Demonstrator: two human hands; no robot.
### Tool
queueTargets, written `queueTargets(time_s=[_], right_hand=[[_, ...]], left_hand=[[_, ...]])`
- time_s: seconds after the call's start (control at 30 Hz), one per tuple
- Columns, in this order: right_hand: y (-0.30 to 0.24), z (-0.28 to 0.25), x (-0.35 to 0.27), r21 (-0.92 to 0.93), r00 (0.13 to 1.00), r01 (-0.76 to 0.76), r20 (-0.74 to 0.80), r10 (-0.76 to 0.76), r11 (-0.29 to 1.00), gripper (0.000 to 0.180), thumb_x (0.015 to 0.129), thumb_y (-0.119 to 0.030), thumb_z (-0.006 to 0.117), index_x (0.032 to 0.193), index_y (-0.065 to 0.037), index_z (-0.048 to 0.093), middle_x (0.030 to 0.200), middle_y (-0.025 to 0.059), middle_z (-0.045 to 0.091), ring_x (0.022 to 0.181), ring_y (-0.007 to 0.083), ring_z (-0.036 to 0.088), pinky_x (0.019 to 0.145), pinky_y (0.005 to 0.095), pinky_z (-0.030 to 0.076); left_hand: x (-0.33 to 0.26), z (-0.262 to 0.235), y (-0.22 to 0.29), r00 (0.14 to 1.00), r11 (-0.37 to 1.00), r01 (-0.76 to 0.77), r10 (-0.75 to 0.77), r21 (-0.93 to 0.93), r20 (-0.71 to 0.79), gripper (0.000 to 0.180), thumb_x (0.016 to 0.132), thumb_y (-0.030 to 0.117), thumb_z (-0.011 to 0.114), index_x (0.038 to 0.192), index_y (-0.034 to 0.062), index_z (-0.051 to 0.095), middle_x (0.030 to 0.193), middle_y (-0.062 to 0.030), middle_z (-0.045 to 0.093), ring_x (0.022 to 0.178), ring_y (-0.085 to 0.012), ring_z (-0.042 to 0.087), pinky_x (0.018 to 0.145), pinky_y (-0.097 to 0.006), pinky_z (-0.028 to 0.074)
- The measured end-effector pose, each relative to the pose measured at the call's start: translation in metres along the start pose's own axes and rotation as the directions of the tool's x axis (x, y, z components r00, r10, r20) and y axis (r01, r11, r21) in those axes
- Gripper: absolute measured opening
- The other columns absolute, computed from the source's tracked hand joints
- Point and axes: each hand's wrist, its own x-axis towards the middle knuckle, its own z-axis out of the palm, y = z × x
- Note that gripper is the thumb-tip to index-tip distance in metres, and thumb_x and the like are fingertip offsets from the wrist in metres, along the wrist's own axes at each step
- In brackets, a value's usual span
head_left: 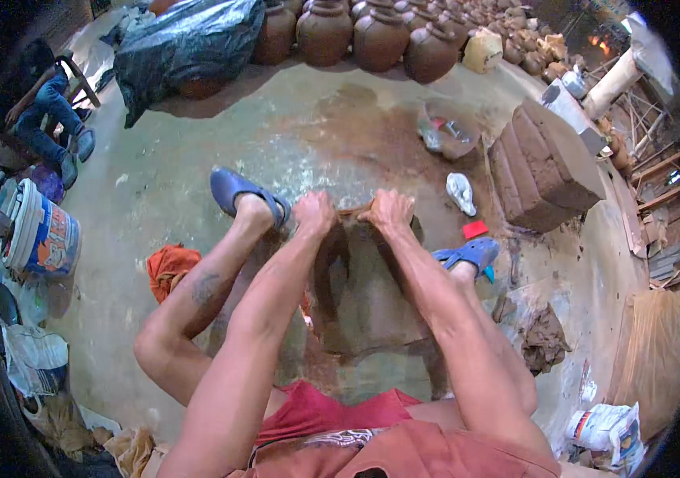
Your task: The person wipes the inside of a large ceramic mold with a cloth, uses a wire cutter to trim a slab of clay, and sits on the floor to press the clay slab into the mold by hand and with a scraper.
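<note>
Brown, damp-looking clay: a broad slab (368, 295) lies on the floor (173, 163) between the person's legs, its far edge at the hands, its near edge toward the red shorts (332, 405).

Hands: both arms reach forward, nearly straight. Left hand (315, 212) and right hand (390, 210) are apart, fingers curled in rather than spread, knuckles up. A thin brown strip (353, 211) runs between them at the far edge; each hand appears closed on one end, the right thumb along it. From where I stand I cannot tell whether it is a separate bar or a lip of the clay itself.

Handling (judged): the slab should be heavy for its bulk, soft, easily dented, and slick where its surface looks wet. Fingertips would sink in; lifting by one edge would risk sagging or tearing. Best hold: flat palms low on opposite sides, weight borne from beneath. The strip, if a bar, should be light and stiff, best held at its ends.

Nearby: to the right, a stacked clay block (545, 169), a small red piece (474, 229) and a loose clay lump (544, 341); to the left, an orange cloth (170, 269). Rounded pots (380, 40) stand beyond.
</note>
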Motion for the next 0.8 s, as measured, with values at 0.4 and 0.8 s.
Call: queueTargets(time_s=[0.4, 0.8], right_hand=[[-0.001, 0.024, 0.000, 0.028, 0.982, -0.015, -0.189, 0.020, 1.000, 0.056, 0.067, -0.056, 0.089, 0.099, -0.011, 0.081, 0.103, 0.0179, 0.077, 0.104, 0.0375, 0.073, 0.101, 0.0569, 0.048], [-0.033, 0.028, -0.006, -0.014, 0.965, -0.028, -0.260, 0.023, 1.000, 0.089, 0.058, -0.072, 0.086, 0.116, -0.007, 0.073, 0.117, 0.0178, 0.071, 0.109, 0.0357, 0.071, 0.114, 0.0669, 0.031]], left_hand=[[-0.008, 0.003, 0.019, 0.989, 0.971, -0.135, 0.145, 0.196, -0.037, 0.020, 0.089, 0.019, 0.068, 0.101, 0.0124, 0.082, 0.108, -0.0160, 0.078, 0.102, -0.0311, 0.076, 0.082, -0.044, 0.061], [0.022, -0.014, -0.013, 0.978, 0.997, -0.063, 0.070, -0.045, 0.194, 0.048, 0.079, 0.044, 0.066, 0.112, 0.0107, 0.078, 0.124, -0.0215, 0.071, 0.116, -0.0417, 0.068, 0.098, -0.048, 0.055]])
